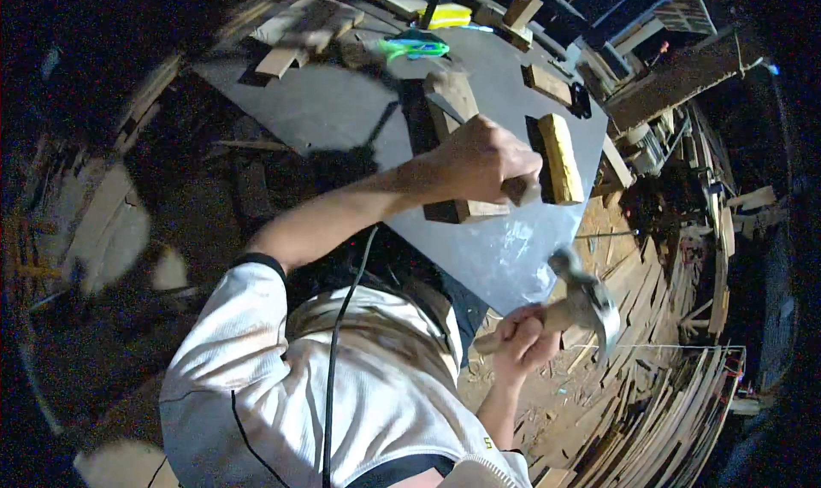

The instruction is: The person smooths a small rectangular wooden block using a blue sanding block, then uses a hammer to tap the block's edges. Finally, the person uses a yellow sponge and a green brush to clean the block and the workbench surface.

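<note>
My left hand point(487, 159) is closed around a chisel whose wooden handle end point(518, 190) sticks out of the fist toward the right. Its blade slants up and left from the fist over a wooden block point(479, 210), which lies on the grey tabletop. The hand hides the block's middle, and I cannot tell whether the blade tip touches the wood. Off the table's near right corner, my right hand point(526, 343) grips a claw hammer point(586, 304) by its wooden handle. The hammer head is raised, a short distance from the chisel handle.
On the grey table point(342, 112) lie a yellowish wood piece point(560, 159) to the right and a flat block point(550, 86) beyond it. Green items point(415, 47), a yellow item point(445, 16) and boards point(308, 26) sit at the far side. Stacked wood strips point(658, 402) cover the floor at right.
</note>
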`<control>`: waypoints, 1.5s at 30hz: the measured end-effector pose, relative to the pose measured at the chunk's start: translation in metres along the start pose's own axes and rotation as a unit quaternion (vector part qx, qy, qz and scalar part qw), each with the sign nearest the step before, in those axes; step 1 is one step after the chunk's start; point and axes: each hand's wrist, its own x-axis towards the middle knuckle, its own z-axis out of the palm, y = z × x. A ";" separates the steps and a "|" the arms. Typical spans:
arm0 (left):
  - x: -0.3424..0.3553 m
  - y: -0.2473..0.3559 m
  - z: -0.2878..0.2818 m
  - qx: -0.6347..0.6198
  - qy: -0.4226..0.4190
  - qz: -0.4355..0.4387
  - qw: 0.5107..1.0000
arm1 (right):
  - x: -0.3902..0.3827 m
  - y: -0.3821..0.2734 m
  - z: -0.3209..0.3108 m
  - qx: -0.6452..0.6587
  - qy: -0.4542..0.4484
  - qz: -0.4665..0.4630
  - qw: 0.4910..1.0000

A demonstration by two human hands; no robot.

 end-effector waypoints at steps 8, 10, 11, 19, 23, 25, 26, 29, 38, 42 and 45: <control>-0.012 -0.006 -0.035 -0.003 -0.281 -0.059 0.958 | -0.001 -0.007 -0.007 0.104 0.068 0.160 0.979; -0.021 -0.014 -0.033 0.037 -0.279 -0.060 0.958 | 0.000 -0.001 -0.013 0.100 0.070 0.144 0.982; -0.017 -0.011 -0.033 0.027 -0.309 -0.082 0.947 | 0.000 0.000 -0.017 0.094 0.073 0.149 0.982; -0.024 0.053 0.009 0.006 -0.289 -0.129 0.949 | 0.000 -0.005 -0.009 0.131 0.101 0.177 0.970; -0.019 0.086 0.022 -0.034 -0.238 -0.031 0.970 | -0.004 -0.001 -0.012 0.084 0.078 0.146 0.983; -0.014 0.093 0.025 -0.029 -0.156 0.053 0.986 | -0.005 -0.003 -0.013 0.090 0.084 0.139 0.983; -0.010 0.095 0.027 -0.042 -0.124 0.071 0.989 | -0.004 -0.005 -0.013 0.095 0.088 0.134 0.983; 0.001 0.100 0.022 -0.099 -0.083 0.086 0.988 | -0.007 -0.005 -0.022 0.094 0.139 0.149 0.974; 0.011 0.112 0.020 -0.150 -0.030 0.019 0.988 | 0.001 -0.023 -0.045 0.102 0.145 0.086 0.980; 0.021 0.108 0.020 -0.201 0.008 -0.031 0.979 | 0.005 -0.054 -0.073 0.254 0.161 0.038 0.953; 0.028 0.105 0.017 -0.170 -0.001 -0.063 0.983 | 0.021 -0.088 -0.059 0.224 0.147 -0.127 0.955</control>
